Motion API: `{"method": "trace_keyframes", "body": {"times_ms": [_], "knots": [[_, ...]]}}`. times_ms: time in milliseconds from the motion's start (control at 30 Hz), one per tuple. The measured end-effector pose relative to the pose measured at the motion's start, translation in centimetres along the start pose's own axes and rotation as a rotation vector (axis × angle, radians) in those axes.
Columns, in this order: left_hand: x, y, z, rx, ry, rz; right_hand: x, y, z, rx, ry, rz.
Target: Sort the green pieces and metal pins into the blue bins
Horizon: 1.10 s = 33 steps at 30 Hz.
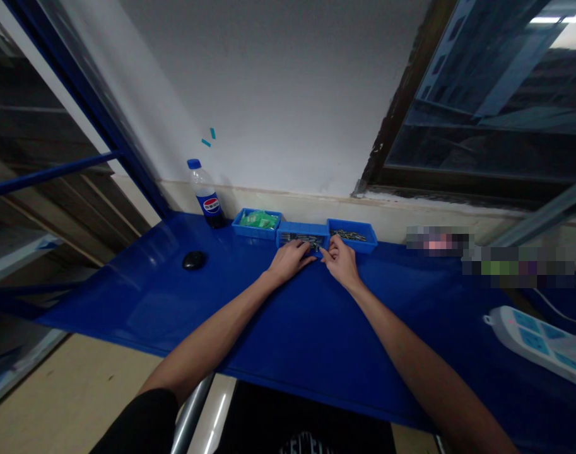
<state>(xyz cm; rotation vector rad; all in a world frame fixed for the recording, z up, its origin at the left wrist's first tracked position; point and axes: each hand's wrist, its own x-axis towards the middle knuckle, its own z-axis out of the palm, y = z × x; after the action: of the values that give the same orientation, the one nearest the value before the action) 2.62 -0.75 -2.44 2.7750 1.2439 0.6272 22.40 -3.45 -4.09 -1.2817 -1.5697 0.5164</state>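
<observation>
Well left of the middle bin [303, 227], a black mouse [193, 260] lies aside; a bottle [207, 200] stands upright, nearer that bin. The left bin [257, 233], with green packets [259, 219], sits just left of it, likely keeping contents sorted within reach. The left hand [290, 260] curves over the middle bin's front, near its metal parts [291, 239]; its grip cannot be told. At the bin's right front corner, the right hand [340, 258] draws its fingertips together, perhaps for small pieces; any pinch is unclear. The right bin [366, 246] stands just right. Open counter [288, 334] stretches from the middle bin to the front edge.
</observation>
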Motion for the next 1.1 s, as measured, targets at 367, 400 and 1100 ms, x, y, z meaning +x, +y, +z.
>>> {"method": "trace_keyframes", "body": {"times_ms": [367, 400, 1100], "knots": [[0.1, 0.1, 0.1, 0.019, -0.069, -0.021, 0.1, 0.0, 0.0, -0.014, -0.035, 0.018], [0.1, 0.1, 0.1, 0.018, -0.070, -0.022, 0.1, 0.1, 0.0, -0.005, -0.032, 0.011], [-1.5, 0.6, -0.3, -0.060, -0.016, -0.120, -0.7, -0.3, -1.4, -0.520, -0.089, -0.218]]}}
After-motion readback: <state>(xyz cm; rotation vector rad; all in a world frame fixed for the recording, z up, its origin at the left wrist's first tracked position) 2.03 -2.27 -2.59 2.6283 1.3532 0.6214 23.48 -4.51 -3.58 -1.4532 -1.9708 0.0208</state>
